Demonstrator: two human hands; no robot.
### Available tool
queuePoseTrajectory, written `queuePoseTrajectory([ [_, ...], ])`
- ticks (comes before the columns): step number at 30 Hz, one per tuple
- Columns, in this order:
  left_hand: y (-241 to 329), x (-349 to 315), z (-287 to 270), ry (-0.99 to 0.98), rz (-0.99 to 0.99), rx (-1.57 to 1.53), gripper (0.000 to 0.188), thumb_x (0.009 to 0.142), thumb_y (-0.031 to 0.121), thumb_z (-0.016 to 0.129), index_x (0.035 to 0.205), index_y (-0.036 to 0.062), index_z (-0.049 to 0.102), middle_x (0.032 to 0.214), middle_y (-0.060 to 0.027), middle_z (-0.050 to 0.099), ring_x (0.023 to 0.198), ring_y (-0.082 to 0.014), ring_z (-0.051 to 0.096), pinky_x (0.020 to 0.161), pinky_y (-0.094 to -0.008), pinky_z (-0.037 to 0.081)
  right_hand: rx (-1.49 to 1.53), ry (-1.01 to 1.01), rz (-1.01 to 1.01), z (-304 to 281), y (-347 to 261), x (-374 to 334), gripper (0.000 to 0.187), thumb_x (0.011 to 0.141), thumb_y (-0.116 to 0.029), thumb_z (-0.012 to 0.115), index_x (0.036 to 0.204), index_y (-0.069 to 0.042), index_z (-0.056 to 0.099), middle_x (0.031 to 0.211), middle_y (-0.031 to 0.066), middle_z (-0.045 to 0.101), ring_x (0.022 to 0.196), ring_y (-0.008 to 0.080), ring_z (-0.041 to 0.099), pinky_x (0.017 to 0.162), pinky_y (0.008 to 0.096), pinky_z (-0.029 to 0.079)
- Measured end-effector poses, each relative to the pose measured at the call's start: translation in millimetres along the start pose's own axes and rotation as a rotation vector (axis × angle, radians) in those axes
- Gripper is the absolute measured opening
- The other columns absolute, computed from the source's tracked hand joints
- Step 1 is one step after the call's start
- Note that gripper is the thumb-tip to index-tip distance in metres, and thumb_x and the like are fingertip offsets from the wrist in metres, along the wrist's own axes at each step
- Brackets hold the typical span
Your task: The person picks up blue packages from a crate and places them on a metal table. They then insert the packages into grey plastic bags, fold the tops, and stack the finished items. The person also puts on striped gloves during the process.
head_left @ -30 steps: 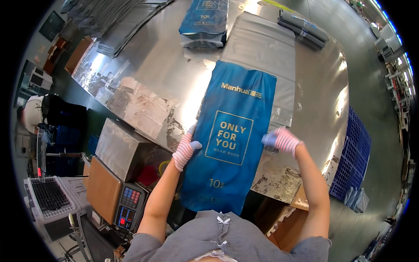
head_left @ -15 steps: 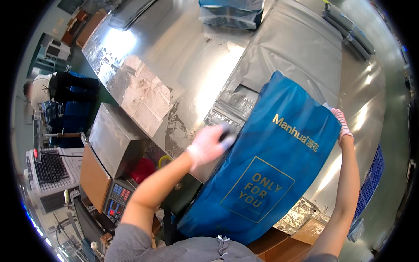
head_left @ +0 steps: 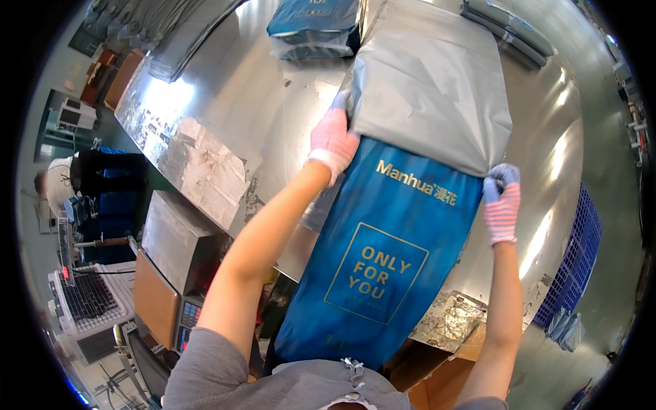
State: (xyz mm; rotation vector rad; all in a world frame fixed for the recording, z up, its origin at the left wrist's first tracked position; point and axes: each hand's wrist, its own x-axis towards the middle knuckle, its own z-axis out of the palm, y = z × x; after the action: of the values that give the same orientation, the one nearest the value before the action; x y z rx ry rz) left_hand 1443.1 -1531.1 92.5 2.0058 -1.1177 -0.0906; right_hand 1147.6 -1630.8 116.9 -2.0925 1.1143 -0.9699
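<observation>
A large, full blue plastic package (head_left: 437,232) with pale gold print slants from my body up onto the metal table. Its far end is covered by the mouth of a grey plastic bag (head_left: 430,82), which lies flat beyond it. At the bag's left edge, my left hand (head_left: 333,140), in a pink and white striped glove, is closed on the plastic; its fingertips are partly hidden. My right hand (head_left: 502,205), gloved in pink stripes with bluish fingers, pinches the bag's near right corner.
Another blue package (head_left: 314,31) in clear wrap stands at the far side of the metal table (head_left: 273,89). Folded grey bags (head_left: 509,34) lie far right. A scale (head_left: 188,314) stands left, a blue plastic crate (head_left: 570,253) right. A person (head_left: 89,174) bends at far left.
My left hand has moved up and away onto the grey bag's edge. My right hand has gone from the blue package's corner to the bag's corner. The bag now covers the package's far end.
</observation>
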Motion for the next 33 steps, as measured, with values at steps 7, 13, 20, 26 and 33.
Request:
queuePoseTrajectory([
  [7,-84,-12,43,-0.514,-0.442,0.137,0.044,0.085,0.039,0.039,0.111,0.0087,0.055,0.113,-0.017,0.056,0.106,-0.0352,0.05,0.088,-0.0403,0.041,0.366,-0.045,0.635,32,38,-26,0.027,0.073,0.008,0.053,0.097,-0.005,0.05,0.093,0.0083,0.056,0.086,0.0136,0.05,0.076,0.0262,0.043],
  [13,-25,-14,-11,-0.837,-0.36,0.297,0.04,0.086,0.036,0.034,0.107,0.0118,0.059,0.115,-0.0161,0.055,0.107,-0.0332,0.051,0.087,-0.0395,0.042,-0.484,-0.377,0.5,37,51,-10,0.021,0.084,-0.009,0.04,0.095,-0.008,0.058,0.102,0.0164,0.058,0.1,0.0319,0.054,0.082,0.0368,0.046],
  [20,-47,-136,-80,-0.974,-0.061,0.511,0.026,0.082,0.026,0.043,0.096,0.0104,0.059,0.095,-0.0178,0.061,0.09,-0.0349,0.059,0.074,-0.041,0.047,-0.241,-0.37,0.471,30,-7,-172,0.016,0.078,-0.015,0.051,0.087,-0.005,0.06,0.091,0.0204,0.06,0.09,0.0382,0.055,0.076,0.0422,0.045],
  [26,-54,-260,-150,-1.066,-0.045,0.428,0.026,0.08,0.021,0.048,0.103,0.0123,0.057,0.09,-0.019,0.062,0.084,-0.0355,0.06,0.072,-0.0421,0.048,-0.295,-0.551,0.433,-4,-66,-292,0.015,0.074,-0.007,0.049,0.085,-0.007,0.059,0.085,0.0196,0.059,0.085,0.0384,0.055,0.075,0.0437,0.045],
  [33,-60,-314,-179,-1.19,0.047,0.398,0.024,0.071,0.014,0.056,0.094,0.0089,0.061,0.085,-0.0181,0.062,0.079,-0.0364,0.059,0.069,-0.0425,0.049,-0.301,-0.885,0.254,-11,-42,-351,0.01,0.066,-0.011,0.053,0.074,-0.008,0.06,0.072,0.0151,0.06,0.073,0.033,0.059,0.066,0.0392,0.048],
])
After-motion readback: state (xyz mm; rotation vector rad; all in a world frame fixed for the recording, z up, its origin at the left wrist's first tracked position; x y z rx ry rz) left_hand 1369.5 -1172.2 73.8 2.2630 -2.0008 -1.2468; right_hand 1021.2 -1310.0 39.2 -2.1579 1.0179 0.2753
